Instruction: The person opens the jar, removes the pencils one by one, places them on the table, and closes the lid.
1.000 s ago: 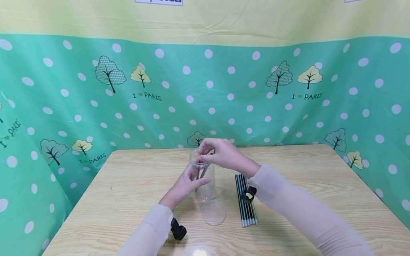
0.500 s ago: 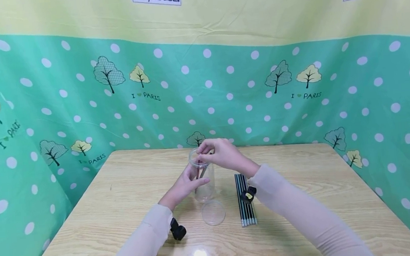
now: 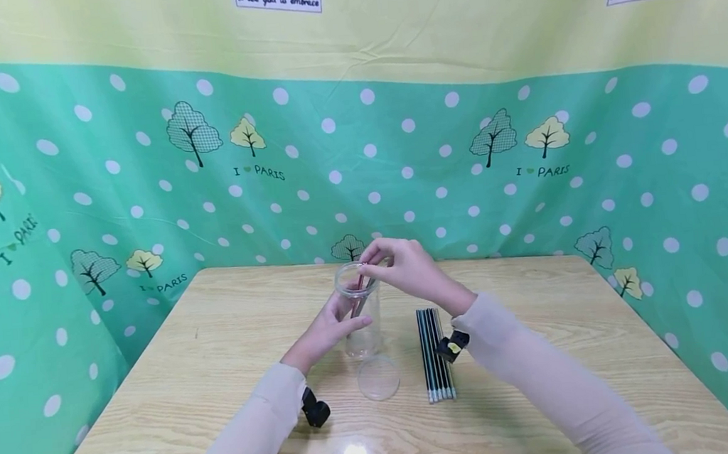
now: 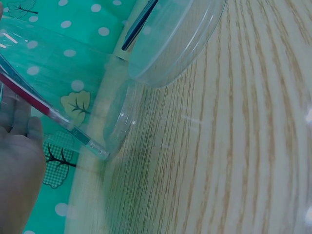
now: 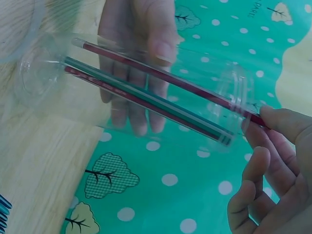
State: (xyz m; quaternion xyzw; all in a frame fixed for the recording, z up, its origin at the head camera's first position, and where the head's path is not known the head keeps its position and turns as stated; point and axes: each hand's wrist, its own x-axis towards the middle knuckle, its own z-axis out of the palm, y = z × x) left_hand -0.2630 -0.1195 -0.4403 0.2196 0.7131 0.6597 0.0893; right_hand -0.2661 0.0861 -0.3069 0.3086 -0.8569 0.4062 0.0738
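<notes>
A tall clear jar (image 3: pixel 372 330) stands uncapped at the middle of the table, toward the back. My left hand (image 3: pixel 328 329) holds its side, fingers behind the wall in the right wrist view. At the jar's mouth, my right hand (image 3: pixel 411 269) pinches the top end of a dark red pencil (image 5: pixel 161 74) between thumb and index finger; its eraser end is still inside the jar. Lower in the jar lie a green pencil (image 5: pixel 146 96) and another dark red pencil (image 5: pixel 131 99), leaning on the wall. Before the jar lies a clear round lid (image 3: pixel 379 378).
A row of several dark striped pencils (image 3: pixel 436 357) lies side by side right of the lid, eraser ends toward me, close below my right wrist. The wooden table (image 3: pixel 180 412) ends at a green dotted curtain (image 3: pixel 373 183) behind.
My right hand has shifted slightly right and up from the jar's mouth, and more of the dark red pencil shows at the rim. The left hand and jar stay in place.
</notes>
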